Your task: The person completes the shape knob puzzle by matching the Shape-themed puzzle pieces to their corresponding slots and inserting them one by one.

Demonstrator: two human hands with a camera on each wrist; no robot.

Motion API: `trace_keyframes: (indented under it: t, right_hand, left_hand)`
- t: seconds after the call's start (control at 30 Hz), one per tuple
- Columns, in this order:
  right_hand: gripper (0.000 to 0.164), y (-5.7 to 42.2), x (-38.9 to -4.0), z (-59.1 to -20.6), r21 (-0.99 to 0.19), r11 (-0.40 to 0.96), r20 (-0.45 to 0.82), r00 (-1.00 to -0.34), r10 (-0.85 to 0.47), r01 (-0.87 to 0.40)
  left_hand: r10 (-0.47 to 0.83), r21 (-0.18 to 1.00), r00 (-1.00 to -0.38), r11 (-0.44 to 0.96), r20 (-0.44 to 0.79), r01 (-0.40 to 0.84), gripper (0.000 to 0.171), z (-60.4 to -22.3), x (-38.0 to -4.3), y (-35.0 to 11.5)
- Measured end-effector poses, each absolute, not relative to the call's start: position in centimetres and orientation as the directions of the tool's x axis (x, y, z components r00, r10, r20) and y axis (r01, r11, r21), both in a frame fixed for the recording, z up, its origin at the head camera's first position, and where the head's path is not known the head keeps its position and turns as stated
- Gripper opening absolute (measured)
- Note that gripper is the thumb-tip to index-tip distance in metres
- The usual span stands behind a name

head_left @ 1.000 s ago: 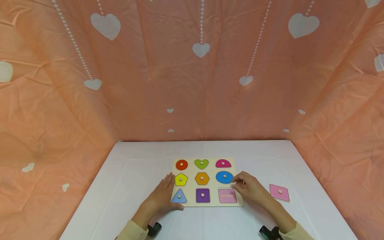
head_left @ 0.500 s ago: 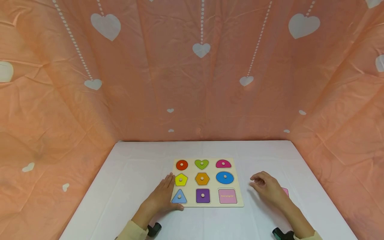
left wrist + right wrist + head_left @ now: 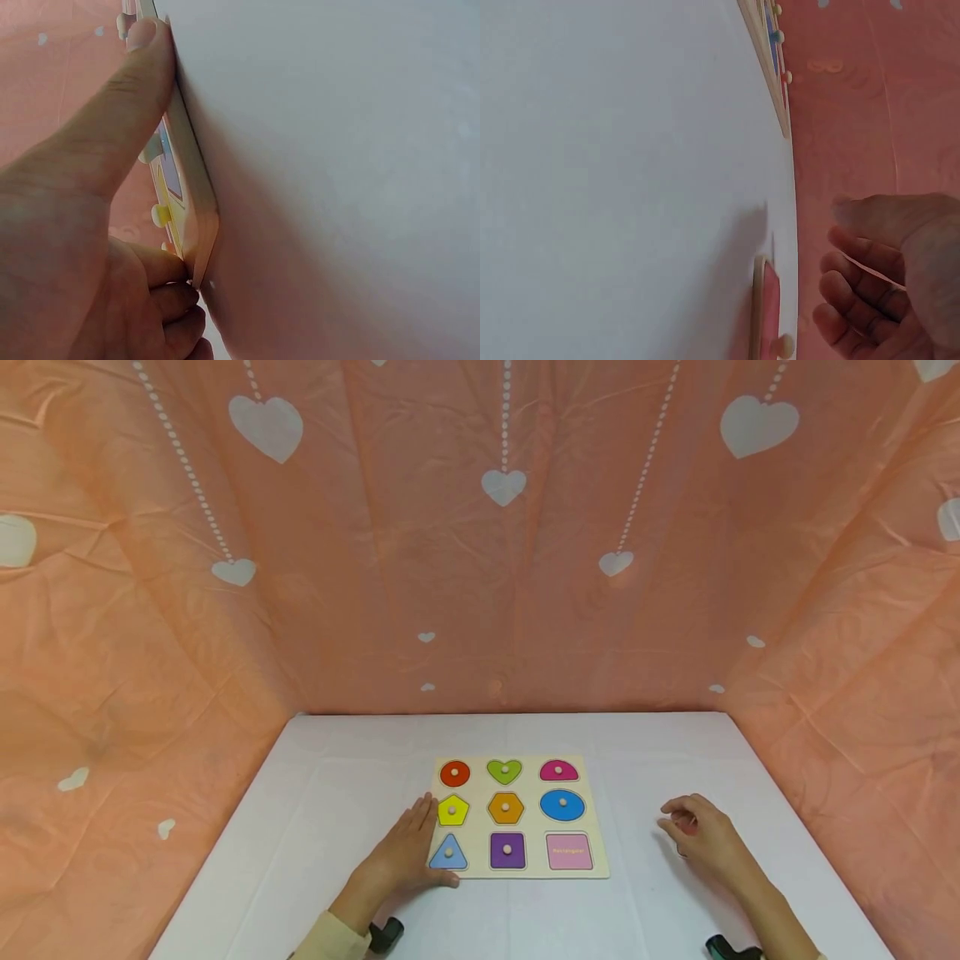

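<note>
A light wooden knob puzzle board [image 3: 528, 827] lies on the white table with several coloured shapes in it, each with a small knob. Its front right recess [image 3: 569, 852] is bare, pink with printed lettering. My left hand [image 3: 405, 852] rests at the board's left edge and front left corner, fingers fairly straight, thumb along the front edge [image 3: 184, 142]. Right of the board, my right hand [image 3: 708, 839] hovers with loosely bent fingers and nothing between them. Below it lies a pink rectangular puzzle piece [image 3: 770, 311] with a knob [image 3: 784, 346], almost wholly hidden in the head view.
The white table [image 3: 360, 752] has an orange-pink cloth [image 3: 495, 610] with white hearts behind it and at both sides. A dark wrist camera [image 3: 386, 935] sits at my left wrist, another [image 3: 731, 948] at my right.
My right hand has moved right, from beside the blue oval to over the loose pink piece, which it now covers in the head view. My left hand and the board have stayed put.
</note>
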State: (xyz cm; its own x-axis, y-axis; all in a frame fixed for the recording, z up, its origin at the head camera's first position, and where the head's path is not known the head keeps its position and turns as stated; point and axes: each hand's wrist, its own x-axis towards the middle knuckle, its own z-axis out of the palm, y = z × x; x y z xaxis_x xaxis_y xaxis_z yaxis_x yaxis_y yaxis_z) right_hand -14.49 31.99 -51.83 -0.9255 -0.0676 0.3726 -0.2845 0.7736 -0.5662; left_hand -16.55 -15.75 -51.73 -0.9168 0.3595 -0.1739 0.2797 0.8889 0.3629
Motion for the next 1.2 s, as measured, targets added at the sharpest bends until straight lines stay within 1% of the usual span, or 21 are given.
trace_keyframes:
  t: [0.1,0.3,0.5,0.7,1.0,1.2]
  right_hand:
    - [0.015,32.7,-14.3,-52.0,-0.559,0.786,0.367,-0.929,-0.051,-0.264]
    - [0.017,34.0,-14.0,-52.5,-0.531,0.806,0.407,-0.913,-0.029,-0.262]
    - [0.018,35.0,-13.6,-52.6,-0.534,0.815,0.38,-0.925,-0.008,-0.226]
    - [0.019,35.8,-13.3,-52.8,-0.507,0.831,0.39,-0.921,-0.014,-0.228]
    - [0.02,36.3,-12.9,-53.4,-0.499,0.849,0.311,-0.95,-0.01,-0.173]
    - [0.02,36.3,-12.6,-53.5,-0.522,0.836,0.304,-0.953,-0.002,-0.168]
  left_hand:
    - [0.359,0.359,-0.917,0.89,-0.174,0.281,0.13,-51.8,-16.6,-15.8]
    - [0.355,0.359,-0.919,0.891,-0.174,0.276,0.129,-51.9,-16.6,-15.7]
    - [0.355,0.355,-0.92,0.892,-0.166,0.28,0.128,-51.9,-16.5,-15.7]
    - [0.352,0.358,-0.921,0.892,-0.166,0.277,0.129,-51.9,-16.5,-15.7]
    - [0.35,0.37,-0.922,0.889,-0.168,0.27,0.13,-52.0,-16.5,-15.8]
    - [0.353,0.375,-0.921,0.886,-0.165,0.273,0.13,-52.0,-16.6,-15.8]
